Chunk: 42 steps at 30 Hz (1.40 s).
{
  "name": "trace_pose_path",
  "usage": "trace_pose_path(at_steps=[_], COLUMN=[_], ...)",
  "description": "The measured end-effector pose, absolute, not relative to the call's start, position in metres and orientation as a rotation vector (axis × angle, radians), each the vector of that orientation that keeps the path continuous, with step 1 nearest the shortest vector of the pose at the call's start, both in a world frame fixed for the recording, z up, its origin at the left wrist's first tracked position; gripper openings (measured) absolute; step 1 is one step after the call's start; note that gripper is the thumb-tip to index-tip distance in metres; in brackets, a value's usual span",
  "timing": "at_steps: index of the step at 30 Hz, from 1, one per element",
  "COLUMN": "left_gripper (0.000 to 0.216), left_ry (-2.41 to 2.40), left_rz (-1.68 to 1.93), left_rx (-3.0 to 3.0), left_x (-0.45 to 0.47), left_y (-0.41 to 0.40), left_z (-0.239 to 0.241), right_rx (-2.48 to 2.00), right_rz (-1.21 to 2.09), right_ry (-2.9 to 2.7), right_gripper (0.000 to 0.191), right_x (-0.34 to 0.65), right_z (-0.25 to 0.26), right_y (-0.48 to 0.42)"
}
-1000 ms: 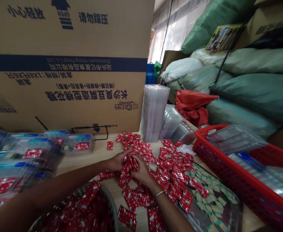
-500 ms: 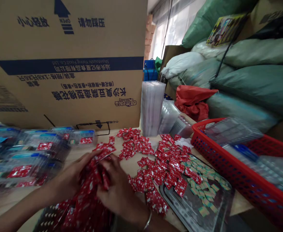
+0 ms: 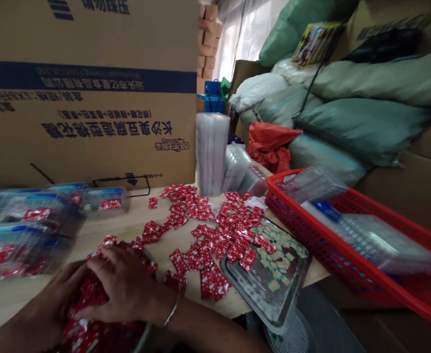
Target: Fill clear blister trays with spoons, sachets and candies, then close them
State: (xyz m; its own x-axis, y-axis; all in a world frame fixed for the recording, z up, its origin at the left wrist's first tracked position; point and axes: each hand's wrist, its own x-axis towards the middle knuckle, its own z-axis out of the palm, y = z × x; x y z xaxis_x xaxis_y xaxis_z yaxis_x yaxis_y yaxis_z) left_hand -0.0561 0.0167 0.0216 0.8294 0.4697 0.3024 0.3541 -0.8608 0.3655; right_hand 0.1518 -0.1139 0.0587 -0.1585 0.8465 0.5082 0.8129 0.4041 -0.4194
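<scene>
Pale table (image 3: pixel 123 228): red packets (image 3: pixel 86 294) point every way under right hand (image 3: pixel 127 284), fingers spread; left hand (image 3: pixel 59 289) looks bent, grips unclear. Right of them, red basket (image 3: pixel 296 220) holds clear trays (image 3: pixel 388 242).

Dim room, bright window (image 3: pixel 254 41) at back, motion-blurred plastic boxes (image 3: pixel 53 220), stretched edges

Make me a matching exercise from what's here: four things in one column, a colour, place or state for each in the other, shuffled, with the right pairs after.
Things
1. right hand
2. tray
3. basket
4. cardboard box

Descriptions
A. red, with clear plastic cases inside
B. brown, with print upside down
C. fingers over red packets, bracelet at the wrist
D. small greenish pieces lying on it

Right pairs: 1-C, 2-D, 3-A, 4-B
</scene>
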Motion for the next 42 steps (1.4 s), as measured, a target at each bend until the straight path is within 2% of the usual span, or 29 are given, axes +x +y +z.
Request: trace_pose_path(at_steps=[4,7,12,15,17,19,21,23,26,28,32,34,36,39,42], left_gripper=[0.081,0.072,0.056,0.057,0.056,0.055,0.053,0.051,0.052,0.051,0.051,0.051,0.051,0.052,0.051], left_ry=[0.782,1.046,1.202,1.228,1.228,1.189,1.155,1.132,1.103,1.096,1.108,1.122,1.133,1.147,1.152], left_rz=[0.330,0.263,0.503,0.618,0.635,0.595,0.587,0.599,0.613,0.629,0.594,0.554,0.522,0.506,0.496], left_rx=[2.673,2.482,2.422,2.471,2.492,2.534,2.556,2.549,2.535,2.538,2.558,2.569,2.580,2.594,2.602], left_x=[-0.071,-0.077,-0.067,-0.069,-0.075,-0.080,-0.081,-0.079,-0.070,-0.063,-0.052,-0.049,-0.046,-0.042,-0.042], left_y=[-0.009,-0.035,-0.058,-0.056,-0.049,-0.038,-0.026,-0.015,-0.004,-0.001,-0.003,-0.006,-0.009,-0.013,-0.013], left_z=[0.059,0.071,0.053,0.039,0.030,0.022,0.014,0.008,0.002,0.001,0.007,0.013,0.020,0.025,0.025], right_rx=[-1.351,-1.534,-1.634,-1.500,-1.607,-1.890,-2.248,-2.557,-2.665,-2.583,-2.437,-2.384,-2.336,-2.221,-1.757], right_rz=[0.130,0.254,0.429,0.420,0.335,0.191,0.113,0.187,0.352,0.366,0.279,0.236,0.188,0.114,0.194], right_ry=[-1.935,-1.809,-1.816,-1.835,-1.686,-1.452,-1.216,-0.976,-0.872,-0.992,-1.137,-1.129,-1.087,-1.016,-0.956], right_gripper=[0.075,0.065,0.069,0.057,0.052,0.058,0.078,0.101,0.110,0.098,0.061,0.050,0.044,0.046,0.045], right_x=[0.163,0.175,0.158,0.164,0.193,0.242,0.301,0.357,0.410,0.423,0.427,0.429,0.429,0.411,0.351], right_z=[0.055,0.046,0.036,0.032,0.023,0.010,-0.004,-0.017,-0.030,-0.035,-0.035,-0.031,-0.023,-0.004,0.023], right_y=[-0.132,-0.142,-0.147,-0.149,-0.148,-0.147,-0.148,-0.152,-0.157,-0.156,-0.155,-0.158,-0.162,-0.165,-0.159])
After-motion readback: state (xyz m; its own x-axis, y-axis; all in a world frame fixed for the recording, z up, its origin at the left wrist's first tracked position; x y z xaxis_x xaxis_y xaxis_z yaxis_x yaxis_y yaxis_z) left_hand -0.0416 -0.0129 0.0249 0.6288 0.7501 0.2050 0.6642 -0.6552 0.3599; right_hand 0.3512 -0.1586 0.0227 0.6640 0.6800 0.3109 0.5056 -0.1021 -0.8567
